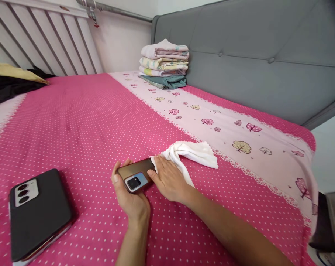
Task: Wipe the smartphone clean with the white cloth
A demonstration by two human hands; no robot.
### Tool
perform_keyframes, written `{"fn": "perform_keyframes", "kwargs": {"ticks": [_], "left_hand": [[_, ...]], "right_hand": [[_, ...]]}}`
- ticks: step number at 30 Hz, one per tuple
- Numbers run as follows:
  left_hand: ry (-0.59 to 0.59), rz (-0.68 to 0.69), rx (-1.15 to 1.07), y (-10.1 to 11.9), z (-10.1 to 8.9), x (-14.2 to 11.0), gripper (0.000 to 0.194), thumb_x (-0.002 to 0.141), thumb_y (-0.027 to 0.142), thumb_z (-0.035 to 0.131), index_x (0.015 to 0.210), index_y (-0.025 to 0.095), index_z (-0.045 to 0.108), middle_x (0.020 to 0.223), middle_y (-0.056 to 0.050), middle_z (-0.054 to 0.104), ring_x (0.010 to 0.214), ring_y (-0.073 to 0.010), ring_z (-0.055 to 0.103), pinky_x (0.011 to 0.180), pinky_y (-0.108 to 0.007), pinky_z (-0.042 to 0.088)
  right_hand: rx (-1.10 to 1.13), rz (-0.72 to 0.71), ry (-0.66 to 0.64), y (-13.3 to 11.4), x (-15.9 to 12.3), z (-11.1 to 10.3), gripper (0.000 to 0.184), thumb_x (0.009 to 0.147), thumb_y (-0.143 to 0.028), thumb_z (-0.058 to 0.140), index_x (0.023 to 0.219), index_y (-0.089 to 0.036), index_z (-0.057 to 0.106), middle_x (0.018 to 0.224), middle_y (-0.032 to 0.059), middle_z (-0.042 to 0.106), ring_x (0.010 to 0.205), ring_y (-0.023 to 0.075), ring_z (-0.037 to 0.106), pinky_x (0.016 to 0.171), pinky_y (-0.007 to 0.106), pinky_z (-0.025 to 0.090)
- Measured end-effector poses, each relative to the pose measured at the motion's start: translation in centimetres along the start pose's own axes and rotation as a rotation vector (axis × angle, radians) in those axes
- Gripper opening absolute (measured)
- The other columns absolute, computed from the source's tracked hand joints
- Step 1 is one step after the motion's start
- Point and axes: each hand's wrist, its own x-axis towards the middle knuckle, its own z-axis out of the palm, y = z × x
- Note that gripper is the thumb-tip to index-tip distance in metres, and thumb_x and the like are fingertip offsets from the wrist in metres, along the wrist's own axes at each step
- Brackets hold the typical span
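Note:
My left hand (131, 197) is closed around the camera end of a smartphone (135, 170), back side up, with a brownish case and a blue camera patch. Over the phone's far right end lies my right hand (167, 179), pressing a white cloth (197, 152) against it. The cloth is bunched under the palm, and its loose end trails to the right on the bed. How the right fingers grip the cloth underneath is partly hidden.
A black phone (42, 214) with three lenses rests on a stack at left on the pink dotted bedsheet (87, 129). Folded cloths (164, 64) are piled by the grey headboard (247, 55). Black and yellow fabric (12, 79) lies near the radiator (42, 37).

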Motion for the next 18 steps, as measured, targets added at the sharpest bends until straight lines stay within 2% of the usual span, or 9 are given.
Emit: {"fn": "perform_keyframes", "kwargs": {"ticks": [7,11,14,18], "left_hand": [[0.015,-0.02,-0.002,0.2,0.0,-0.1,0.035,0.082,0.05,0.05,0.101,0.022,0.059,0.097,-0.005,0.061,0.084,-0.0169,0.057,0.068,-0.031,0.049],[0.011,-0.081,-0.021,0.0,-0.3,0.1,0.036,0.082,0.051,0.05,0.102,0.023,0.058,0.098,-0.004,0.061,0.084,-0.0164,0.058,0.074,-0.032,0.049],[0.002,-0.095,-0.047,-0.1,-0.5,0.1,0.035,0.082,0.051,0.05,0.101,0.023,0.058,0.097,-0.003,0.061,0.087,-0.016,0.058,0.083,-0.032,0.046],[-0.039,-0.037,-0.041,-0.2,-0.4,-0.1,0.033,0.083,0.05,0.048,0.098,0.022,0.057,0.096,-0.003,0.059,0.089,-0.0165,0.057,0.087,-0.034,0.043]], "right_hand": [[0.065,-0.025,-0.013,-1.5,-2.5,0.0,0.076,0.094,-0.056,0.012,0.144,0.001,0.02,0.15,0.0205,0.016,0.14,0.0285,0.012,0.114,0.046,0.016],[0.144,-0.195,-0.043,-2.6,-3.4,-0.5,0.073,0.095,-0.056,0.017,0.145,-0.003,0.016,0.152,0.0166,0.011,0.141,0.0229,0.006,0.115,0.042,0.012],[0.198,-0.316,-0.085,-2.6,-3.1,-0.7,0.069,0.096,-0.054,0.017,0.146,-0.007,0.014,0.153,0.0121,0.009,0.141,0.0191,0.003,0.116,0.039,0.007],[0.263,-0.355,-0.118,-2.0,-1.5,-1.0,0.064,0.097,-0.05,0.01,0.147,-0.01,0.012,0.154,0.0078,0.009,0.141,0.0159,0.004,0.116,0.036,0.005]]}}
